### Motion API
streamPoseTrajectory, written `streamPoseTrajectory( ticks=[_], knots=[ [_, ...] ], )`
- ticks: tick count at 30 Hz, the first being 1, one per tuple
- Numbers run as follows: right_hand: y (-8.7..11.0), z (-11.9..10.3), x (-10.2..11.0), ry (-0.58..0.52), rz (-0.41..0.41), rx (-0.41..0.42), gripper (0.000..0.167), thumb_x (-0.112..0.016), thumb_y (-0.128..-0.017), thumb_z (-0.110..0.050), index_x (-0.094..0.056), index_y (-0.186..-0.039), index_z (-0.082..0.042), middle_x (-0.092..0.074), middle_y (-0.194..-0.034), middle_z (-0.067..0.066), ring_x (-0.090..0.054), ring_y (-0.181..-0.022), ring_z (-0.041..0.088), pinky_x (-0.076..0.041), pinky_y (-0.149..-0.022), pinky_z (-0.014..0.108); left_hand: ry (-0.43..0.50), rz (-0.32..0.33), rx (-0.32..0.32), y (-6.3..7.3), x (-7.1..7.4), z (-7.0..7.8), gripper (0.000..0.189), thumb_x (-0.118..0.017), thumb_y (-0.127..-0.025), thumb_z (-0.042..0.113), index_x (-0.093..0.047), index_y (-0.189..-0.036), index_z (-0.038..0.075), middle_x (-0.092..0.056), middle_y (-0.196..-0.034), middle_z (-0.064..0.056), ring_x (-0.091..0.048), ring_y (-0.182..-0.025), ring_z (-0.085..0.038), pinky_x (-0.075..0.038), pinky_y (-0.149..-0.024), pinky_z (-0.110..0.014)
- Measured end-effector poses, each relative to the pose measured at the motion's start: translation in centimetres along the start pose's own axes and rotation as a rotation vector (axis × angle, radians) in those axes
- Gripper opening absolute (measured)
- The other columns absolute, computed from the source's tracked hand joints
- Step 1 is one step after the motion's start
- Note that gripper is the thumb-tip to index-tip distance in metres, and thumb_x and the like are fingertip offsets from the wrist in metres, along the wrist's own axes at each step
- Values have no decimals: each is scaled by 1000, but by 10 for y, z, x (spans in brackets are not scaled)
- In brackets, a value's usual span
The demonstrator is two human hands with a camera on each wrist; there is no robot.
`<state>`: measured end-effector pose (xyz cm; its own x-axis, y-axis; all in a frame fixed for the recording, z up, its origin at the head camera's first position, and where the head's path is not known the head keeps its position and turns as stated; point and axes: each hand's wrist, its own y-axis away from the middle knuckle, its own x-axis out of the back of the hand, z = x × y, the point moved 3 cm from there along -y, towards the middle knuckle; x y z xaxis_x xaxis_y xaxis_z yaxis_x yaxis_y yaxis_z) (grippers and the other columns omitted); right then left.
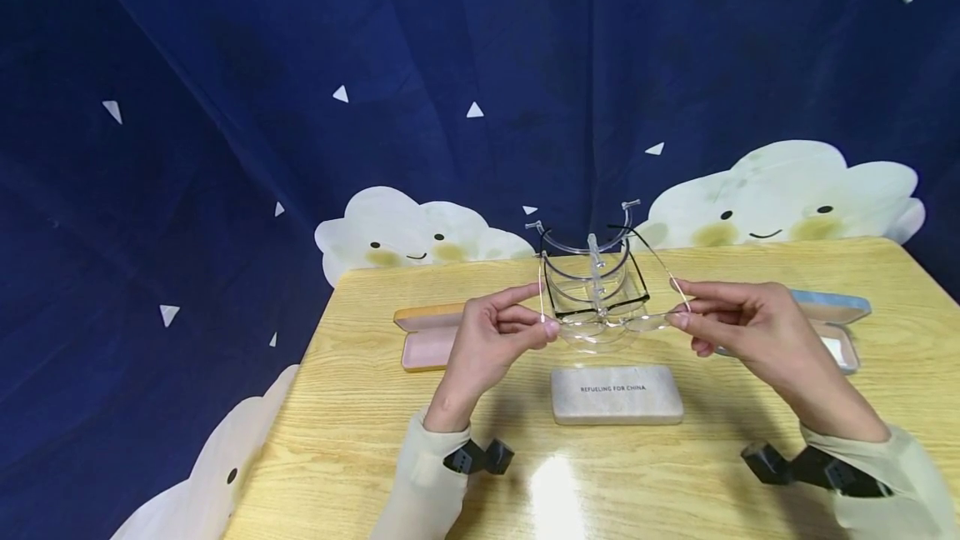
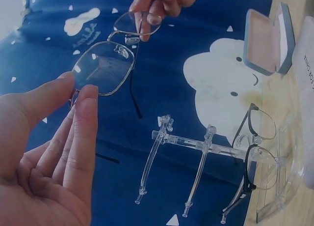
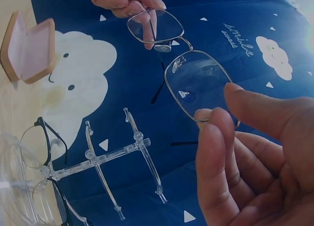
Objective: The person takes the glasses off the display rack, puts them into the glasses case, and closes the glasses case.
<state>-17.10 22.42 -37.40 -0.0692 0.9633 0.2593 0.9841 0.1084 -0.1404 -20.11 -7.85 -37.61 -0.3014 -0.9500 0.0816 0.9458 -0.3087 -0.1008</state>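
Thin metal-rimmed eyeglasses [image 1: 647,323] with dark temple tips are held up between both hands, temples unfolded and pointing away from me. My left hand [image 1: 487,344] pinches the left end of the frame near the hinge with thumb and fingers. At the opposite end, my right hand [image 1: 753,323] pinches the frame in the same way. Behind them stands a clear plastic tiered display rack [image 2: 206,146]. Black-framed eyeglasses [image 2: 249,174] sit on its low tier, while the two upper tiers hold no glasses. In the head view the held pair overlaps the rack's lower part.
A closed grey case [image 1: 617,407] with printed lettering lies in front of the rack. An open orange case [image 1: 427,319] is at left, partly behind my left hand. An open blue case [image 1: 836,304] is at right. A dark blue curtain [image 1: 420,40] hangs behind the wooden table [image 1: 360,423].
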Motion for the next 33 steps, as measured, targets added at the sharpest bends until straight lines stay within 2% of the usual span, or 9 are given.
streamPoseTrajectory(
  ticks=[10, 17, 25, 33],
  knots=[
    [1, -2, -1, 78, 9, -27, 36, -76, -95, -9, -74, -125, -29, -80, -93, -16, -69, -63, 9, -60, -59, 26, 3, 2, -10, 1, 0, 0, 53, -77, -90, -1, -62, -141, 1, -77, -103, -29, -75, -72, -3, -64, -72, -24],
    [2, -5, -2, 103, 12, 5, 32, -76, -96, -10, -75, -127, -15, -79, -89, -13, -67, -61, 10, -59, -58, 27, 11, -5, -20, 0, 1, -2, 54, -77, -90, -1, -62, -142, 0, -77, -103, -29, -76, -73, -5, -65, -73, -26],
    [2, -5, -3, 148, 10, -16, 33, -76, -97, -15, -73, -129, -6, -78, -84, -10, -68, -62, 10, -60, -59, 27, 18, -3, -38, 0, 2, -1, 50, -76, -90, -3, -64, -139, 0, -76, -104, -32, -77, -77, -5, -66, -75, -30],
    [3, -6, -3, 163, 10, -10, 30, -76, -96, -14, -76, -125, -7, -77, -84, -12, -67, -62, 9, -59, -59, 26, 23, -4, -41, 0, 2, 0, 50, -76, -90, -4, -64, -139, -2, -76, -103, -31, -77, -76, -5, -66, -74, -30]
  ],
)
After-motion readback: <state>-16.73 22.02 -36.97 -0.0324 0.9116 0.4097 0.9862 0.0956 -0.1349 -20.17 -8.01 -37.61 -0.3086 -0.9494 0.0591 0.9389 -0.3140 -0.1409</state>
